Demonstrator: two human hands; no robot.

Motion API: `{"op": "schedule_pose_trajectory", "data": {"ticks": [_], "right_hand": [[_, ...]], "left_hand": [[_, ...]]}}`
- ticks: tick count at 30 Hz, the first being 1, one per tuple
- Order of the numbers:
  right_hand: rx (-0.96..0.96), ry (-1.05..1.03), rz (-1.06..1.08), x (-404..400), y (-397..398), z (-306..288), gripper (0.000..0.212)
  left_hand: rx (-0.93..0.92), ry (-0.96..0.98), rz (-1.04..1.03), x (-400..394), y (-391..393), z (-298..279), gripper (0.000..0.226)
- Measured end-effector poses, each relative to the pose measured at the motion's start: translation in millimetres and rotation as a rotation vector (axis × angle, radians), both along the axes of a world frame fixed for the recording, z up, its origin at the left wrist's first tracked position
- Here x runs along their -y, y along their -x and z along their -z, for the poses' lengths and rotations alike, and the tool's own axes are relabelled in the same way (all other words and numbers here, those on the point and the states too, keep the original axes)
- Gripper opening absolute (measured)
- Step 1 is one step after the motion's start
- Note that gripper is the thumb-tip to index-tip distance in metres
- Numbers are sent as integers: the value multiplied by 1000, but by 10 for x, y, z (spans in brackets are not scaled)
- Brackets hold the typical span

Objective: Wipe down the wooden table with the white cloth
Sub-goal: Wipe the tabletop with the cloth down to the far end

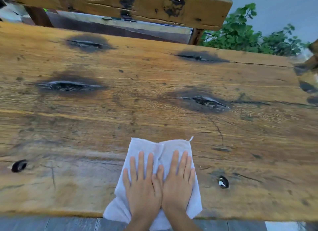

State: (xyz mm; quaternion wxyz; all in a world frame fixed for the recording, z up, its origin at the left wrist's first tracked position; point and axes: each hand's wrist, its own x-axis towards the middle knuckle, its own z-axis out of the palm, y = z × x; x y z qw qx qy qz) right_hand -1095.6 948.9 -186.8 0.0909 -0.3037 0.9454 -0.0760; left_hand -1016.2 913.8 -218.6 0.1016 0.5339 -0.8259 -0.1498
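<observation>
A white cloth [160,147] lies flat on the wooden table [154,101], near the front edge, with its near end hanging slightly over that edge. My left hand [142,184] presses down on the cloth's left half with straight, spread fingers. My right hand [179,182] presses on the right half the same way. The two hands lie side by side, thumbs touching in the middle of the cloth.
The tabletop is rough, with several dark charred knots [68,85] and small holes [223,182]. A wooden bench back [137,5] stands beyond the far edge. Green plants [249,34] grow at the far right. Grey floor tiles [51,224] show below the front edge.
</observation>
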Motion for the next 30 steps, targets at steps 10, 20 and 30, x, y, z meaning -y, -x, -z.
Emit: {"op": "schedule_pose_trajectory", "data": {"ticks": [10, 20, 30], "right_hand": [[40, 33, 321, 225, -30, -11, 91], [-31, 93, 328, 1241, 743, 104, 88], [-124, 85, 356, 2380, 1821, 332, 88]], "left_hand": [[-56, -52, -272, 136, 134, 3, 80], [-10, 13, -178, 1151, 893, 20, 69], [33, -46, -67, 2416, 1984, -55, 73]]}}
